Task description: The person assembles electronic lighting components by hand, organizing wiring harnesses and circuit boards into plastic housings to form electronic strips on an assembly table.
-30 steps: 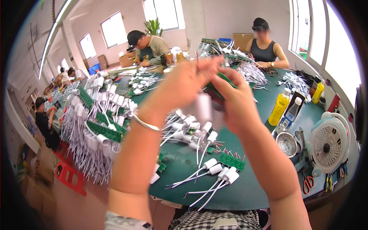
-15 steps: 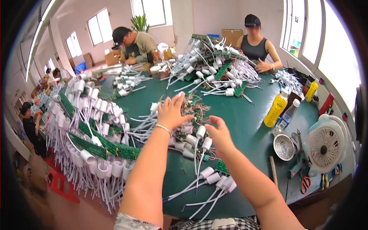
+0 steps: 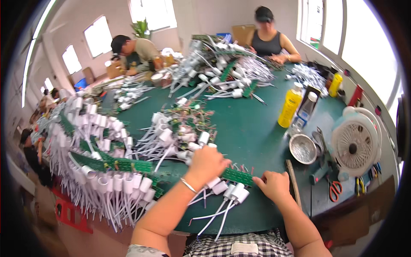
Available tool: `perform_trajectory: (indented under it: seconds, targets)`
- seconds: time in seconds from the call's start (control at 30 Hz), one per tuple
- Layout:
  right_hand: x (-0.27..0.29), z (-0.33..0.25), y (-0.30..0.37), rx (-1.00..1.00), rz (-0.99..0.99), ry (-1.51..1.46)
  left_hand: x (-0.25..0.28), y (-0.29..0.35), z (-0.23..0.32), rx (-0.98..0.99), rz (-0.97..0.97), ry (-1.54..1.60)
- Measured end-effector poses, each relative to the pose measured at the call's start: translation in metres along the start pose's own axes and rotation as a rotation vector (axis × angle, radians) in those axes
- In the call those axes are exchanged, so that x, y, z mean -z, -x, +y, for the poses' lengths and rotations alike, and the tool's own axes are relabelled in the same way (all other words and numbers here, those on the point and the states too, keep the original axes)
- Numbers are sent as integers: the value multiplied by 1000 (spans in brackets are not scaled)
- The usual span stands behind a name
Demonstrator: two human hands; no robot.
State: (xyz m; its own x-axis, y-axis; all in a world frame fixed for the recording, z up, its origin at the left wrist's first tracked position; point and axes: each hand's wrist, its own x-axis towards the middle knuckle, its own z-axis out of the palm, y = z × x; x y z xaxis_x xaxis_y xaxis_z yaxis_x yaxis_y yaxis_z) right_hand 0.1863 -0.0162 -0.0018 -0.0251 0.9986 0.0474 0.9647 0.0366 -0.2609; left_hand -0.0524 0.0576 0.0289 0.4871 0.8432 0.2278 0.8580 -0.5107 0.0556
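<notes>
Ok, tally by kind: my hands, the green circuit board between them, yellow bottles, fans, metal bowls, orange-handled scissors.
Left hand and right hand: 2
Green circuit board: 1
Yellow bottles: 2
Fan: 1
Metal bowl: 1
Orange-handled scissors: 1
Total: 8

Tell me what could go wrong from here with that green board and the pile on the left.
Thin wires along the far edge of the green board might get bent near the left hand.
White corded cylinders lie close in front and could tangle.
The big heap hangs past the table and may slide off.
</notes>
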Motion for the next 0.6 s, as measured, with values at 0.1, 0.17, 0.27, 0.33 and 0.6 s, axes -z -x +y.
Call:
perform_trajectory:
  seconds: [0.1, 0.17, 0.27, 0.33, 0.6]
  targets:
    - [-21, -17, 3, 99, 141, -32, -16, 26, 25, 53, -3, -20]
    - [-25, -12, 11, 80, 181, -81, -20, 23, 42, 122, 5, 75]
    - [-31, 6, 14, 42, 101, -448, -49, 26, 53, 132, 197, 668]
    - [-22, 15, 11, -63, -88, -998, -37, 34, 59, 111, 151, 964]
    - [35, -18, 2, 225, -170, -1124, 0, 43, 79, -89, 82, 997]
